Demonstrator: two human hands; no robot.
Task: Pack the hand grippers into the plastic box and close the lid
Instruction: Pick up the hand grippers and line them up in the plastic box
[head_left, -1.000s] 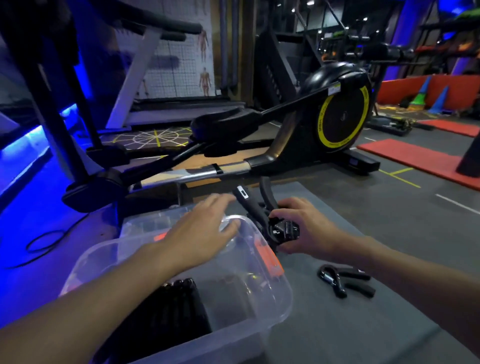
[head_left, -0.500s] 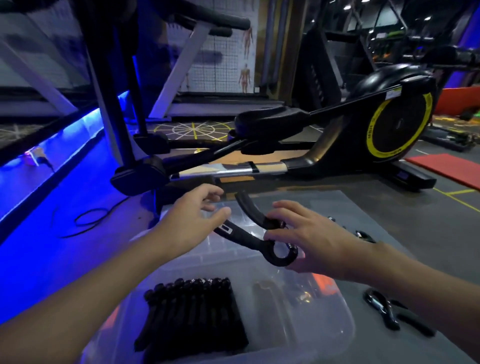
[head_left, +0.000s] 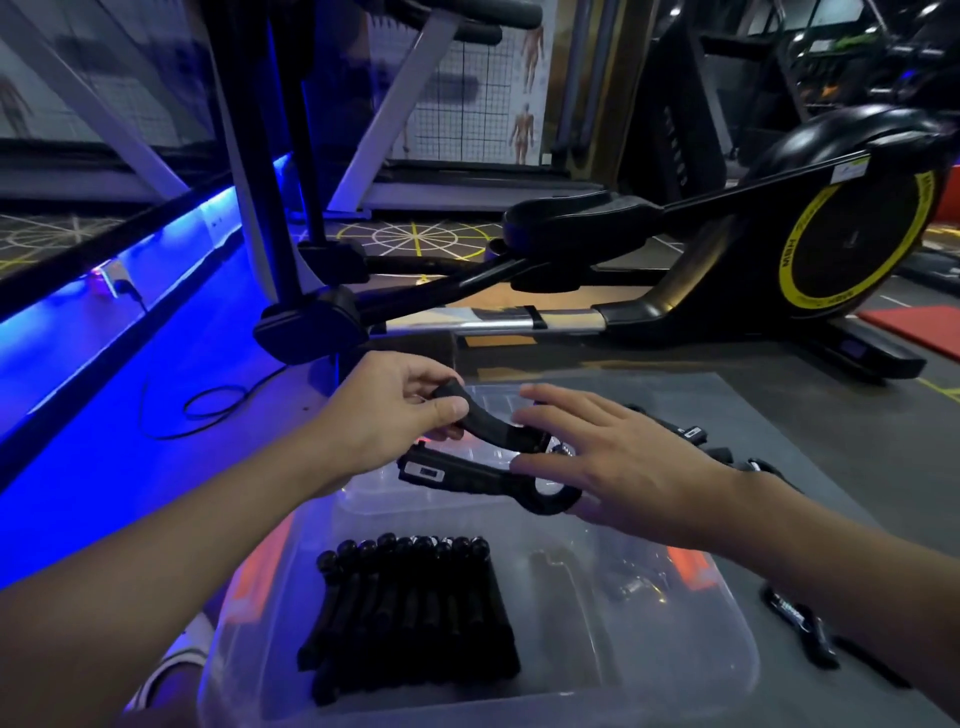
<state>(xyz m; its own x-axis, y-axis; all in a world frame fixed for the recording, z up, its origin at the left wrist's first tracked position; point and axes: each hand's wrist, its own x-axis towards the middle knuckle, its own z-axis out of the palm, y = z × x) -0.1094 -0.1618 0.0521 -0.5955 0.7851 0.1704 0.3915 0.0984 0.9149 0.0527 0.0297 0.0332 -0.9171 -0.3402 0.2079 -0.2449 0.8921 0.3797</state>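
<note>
A clear plastic box (head_left: 727, 631) stands open on the grey mat, close in front of me. Several black hand grippers (head_left: 410, 613) lie in a row in its left half. Above the box's far end I hold one black hand gripper (head_left: 467, 470) sideways, handles pointing left. My left hand (head_left: 389, 415) pinches the end of its upper handle. My right hand (head_left: 618, 457) holds its coil end between thumb and nearly straight fingers. The clear lid (head_left: 493, 402) lies flat just behind the box, partly hidden by my hands.
More loose hand grippers lie on the mat (head_left: 779, 415) to the right of the box (head_left: 800, 623) and behind my right wrist (head_left: 691, 431). A black and yellow elliptical trainer (head_left: 831, 249) stands behind, a treadmill frame and a floor cable (head_left: 208, 410) at left.
My left hand left the box rim and took the gripper's upper handle. My right hand carried the gripper from the mat's side to over the box.
</note>
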